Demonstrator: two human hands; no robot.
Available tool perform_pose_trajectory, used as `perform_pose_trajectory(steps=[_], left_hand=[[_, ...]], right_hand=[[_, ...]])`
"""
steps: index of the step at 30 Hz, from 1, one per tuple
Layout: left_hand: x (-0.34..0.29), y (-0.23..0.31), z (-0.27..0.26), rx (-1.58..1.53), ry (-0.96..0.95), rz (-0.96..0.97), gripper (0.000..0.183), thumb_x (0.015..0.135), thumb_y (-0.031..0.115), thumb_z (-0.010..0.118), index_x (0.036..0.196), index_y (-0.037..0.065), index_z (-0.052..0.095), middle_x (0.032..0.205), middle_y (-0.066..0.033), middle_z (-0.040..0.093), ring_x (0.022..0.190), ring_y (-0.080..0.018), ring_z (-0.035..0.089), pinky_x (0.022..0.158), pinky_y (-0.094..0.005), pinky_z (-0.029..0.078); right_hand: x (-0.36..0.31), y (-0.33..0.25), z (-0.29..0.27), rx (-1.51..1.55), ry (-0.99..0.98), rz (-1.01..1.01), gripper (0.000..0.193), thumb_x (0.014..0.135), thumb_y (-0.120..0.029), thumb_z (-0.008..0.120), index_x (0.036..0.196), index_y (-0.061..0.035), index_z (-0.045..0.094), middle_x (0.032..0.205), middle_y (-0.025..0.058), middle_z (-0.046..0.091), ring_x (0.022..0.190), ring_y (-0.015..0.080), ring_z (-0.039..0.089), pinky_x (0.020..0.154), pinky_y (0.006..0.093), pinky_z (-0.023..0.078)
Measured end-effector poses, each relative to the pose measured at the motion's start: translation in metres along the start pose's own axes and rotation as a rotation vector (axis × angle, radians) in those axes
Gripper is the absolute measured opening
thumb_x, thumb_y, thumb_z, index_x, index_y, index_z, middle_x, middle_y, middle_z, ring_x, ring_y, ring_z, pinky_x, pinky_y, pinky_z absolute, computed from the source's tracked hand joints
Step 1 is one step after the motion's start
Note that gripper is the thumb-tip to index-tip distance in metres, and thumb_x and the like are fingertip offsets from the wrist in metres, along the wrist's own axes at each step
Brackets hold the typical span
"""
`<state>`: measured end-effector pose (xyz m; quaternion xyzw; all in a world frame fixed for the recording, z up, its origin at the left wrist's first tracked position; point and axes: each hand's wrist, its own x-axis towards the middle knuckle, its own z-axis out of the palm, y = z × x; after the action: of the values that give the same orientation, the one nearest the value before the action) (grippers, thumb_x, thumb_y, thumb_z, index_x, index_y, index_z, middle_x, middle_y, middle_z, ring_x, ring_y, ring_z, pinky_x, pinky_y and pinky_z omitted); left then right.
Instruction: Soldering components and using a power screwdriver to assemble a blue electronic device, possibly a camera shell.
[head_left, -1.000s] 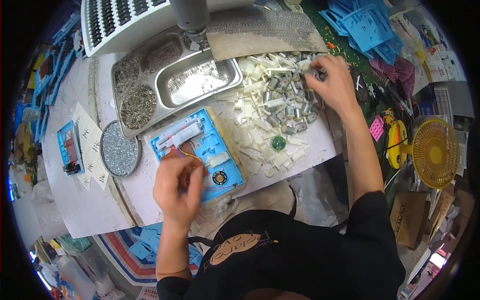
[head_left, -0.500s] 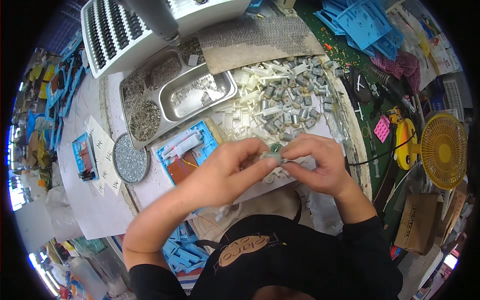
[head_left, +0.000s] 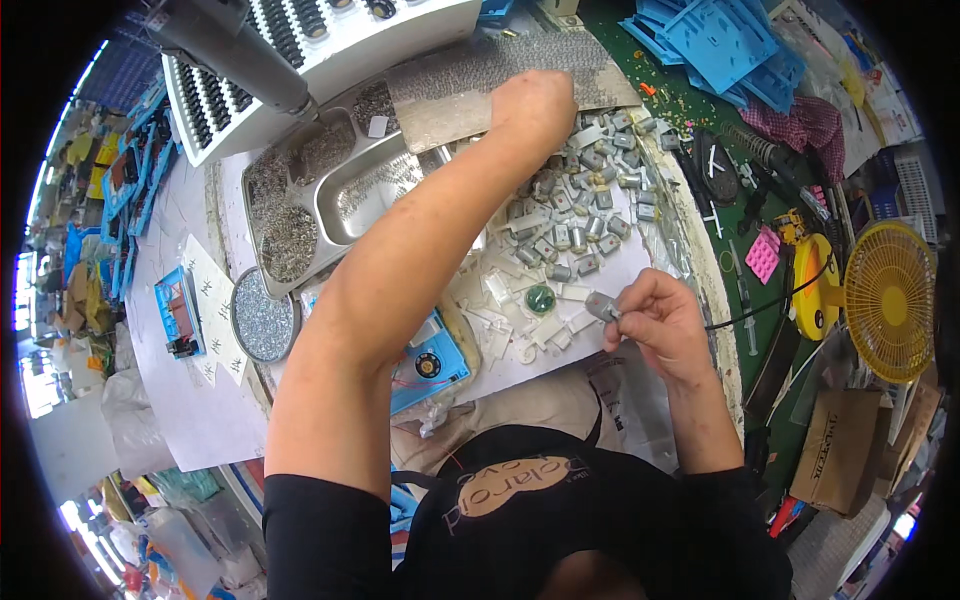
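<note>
My right hand (head_left: 660, 325) pinches a small grey motor (head_left: 602, 307) between thumb and fingers, above the table's near right part. Far out over a flat board (head_left: 440, 112) covered with rows of tiny metal pieces is my left hand (head_left: 537, 103), its fingers curled downward; whatever they hold is hidden. A pile of small grey motors (head_left: 585, 232) lies between my hands, mixed with white plastic parts (head_left: 497, 290). Left of the motor in my right hand sits a small round green piece (head_left: 540, 298). My left forearm partly covers a blue plastic casing (head_left: 440, 360).
A divided metal tray (head_left: 335, 215) holds small metal parts. Beside it stand a round dish (head_left: 264, 315) of tiny silvery pieces and another blue casing (head_left: 179, 312). An electric screwdriver (head_left: 235, 55) hangs above. At right are a yellow fan (head_left: 888, 300) and a cardboard box (head_left: 835, 450).
My hands, together over the near parts before, have separated. The left has reached far over the board; the right has shifted slightly right with the motor. The screwdriver hangs lower and further left.
</note>
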<state>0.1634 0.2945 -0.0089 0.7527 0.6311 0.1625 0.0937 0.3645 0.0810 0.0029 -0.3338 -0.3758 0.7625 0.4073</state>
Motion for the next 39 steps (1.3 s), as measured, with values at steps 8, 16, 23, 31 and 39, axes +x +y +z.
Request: perform_pose_trajectory(steps=[8,16,23,31,39], left_hand=[[-0.027,-0.002,-0.026,0.045,0.312,0.347,0.018,0.092,0.023,0.068,0.094,0.006,0.070,0.089,-0.0148,0.074,0.077,-0.0376,0.071,0.071,-0.0430,0.057],[-0.233,-0.004,-0.153,-0.838,0.112,-0.018,0.012,0.084,-0.004,0.074,0.096,-0.002,0.071,0.085,-0.0086,0.071,0.077,-0.0144,0.069,0.067,-0.0270,0.055],[-0.340,-0.029,-0.111,-0.995,0.166,-0.260,0.014,0.082,-0.011,0.072,0.094,-0.004,0.070,0.095,-0.0108,0.071,0.082,-0.0177,0.068,0.071,-0.0266,0.054],[-0.354,-0.018,-0.090,-1.072,0.244,-0.378,0.015,0.084,-0.009,0.071,0.098,-0.003,0.070,0.095,-0.0096,0.069,0.087,-0.0148,0.068,0.072,-0.0257,0.057],[-0.352,-0.021,-0.079,-1.080,0.259,-0.313,0.037,0.087,-0.007,0.072,0.118,0.001,0.054,0.094,-0.0078,0.068,0.081,-0.0139,0.069,0.073,-0.0274,0.058]], right_hand=[[0.021,-0.021,0.005,-0.274,0.146,-0.189,0.045,0.089,0.002,0.072,0.131,0.0015,0.055,0.079,0.0030,0.060,0.075,0.0131,0.062,0.070,0.0243,0.050],[0.033,-0.008,0.017,-1.048,-0.115,-0.113,0.036,0.086,-0.001,0.070,0.121,-0.0052,0.066,0.077,0.0017,0.057,0.070,0.0107,0.054,0.066,0.0261,0.045],[0.054,0.001,0.029,-1.346,-0.284,-0.127,0.033,0.083,-0.006,0.068,0.116,-0.0078,0.065,0.076,0.0094,0.061,0.069,0.0251,0.061,0.064,0.0375,0.048],[0.062,0.014,0.051,-1.521,-0.281,-0.152,0.032,0.077,-0.005,0.065,0.108,-0.0087,0.060,0.074,0.0117,0.061,0.067,0.0294,0.063,0.062,0.0418,0.048],[0.033,0.020,0.101,-0.562,-0.162,0.057,0.039,0.086,0.002,0.071,0.123,-0.0022,0.058,0.077,-0.0068,0.054,0.065,-0.0016,0.047,0.057,0.0157,0.035]])
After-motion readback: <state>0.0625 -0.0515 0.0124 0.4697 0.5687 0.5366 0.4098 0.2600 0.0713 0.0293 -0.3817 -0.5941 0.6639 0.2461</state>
